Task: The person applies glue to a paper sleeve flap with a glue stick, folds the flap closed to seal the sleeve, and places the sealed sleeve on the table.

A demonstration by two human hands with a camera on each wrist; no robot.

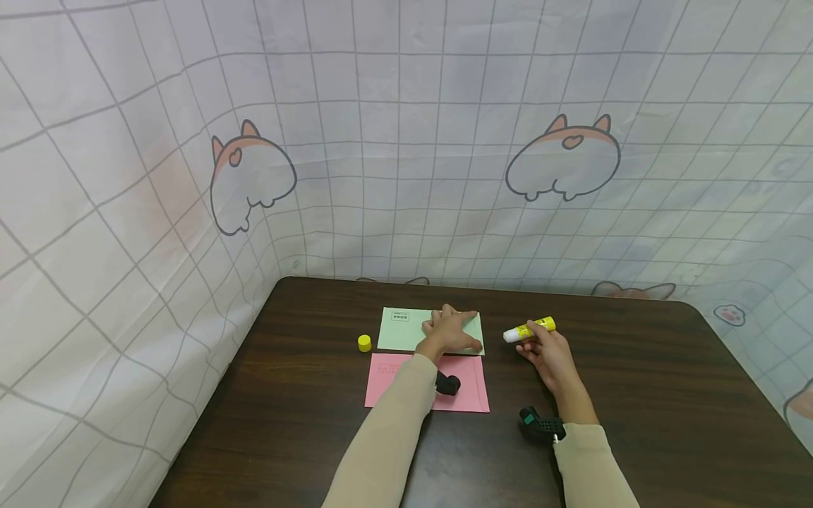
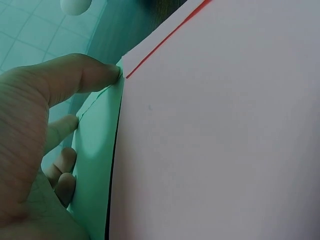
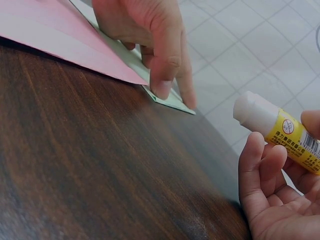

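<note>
A green envelope (image 1: 400, 335) lies on the table, and my left hand (image 1: 449, 331) rests on its right part with the fingers spread. In the left wrist view, the thumb (image 2: 82, 75) touches the green envelope near its corner. Just in front lies a pink envelope (image 1: 466, 388), partly under my left forearm. My right hand (image 1: 551, 356) holds a yellow and white glue stick (image 1: 528, 330) to the right of the envelopes. Its white end is uncapped and points left, as the right wrist view also shows. A yellow cap (image 1: 364, 343) stands left of the green envelope.
The dark wooden table (image 1: 305, 423) has rounded far corners. A pale grid-patterned curtain (image 1: 406, 141) hangs behind and at both sides. Black wrist devices are on both arms; the right one (image 1: 540, 425) is close to the tabletop.
</note>
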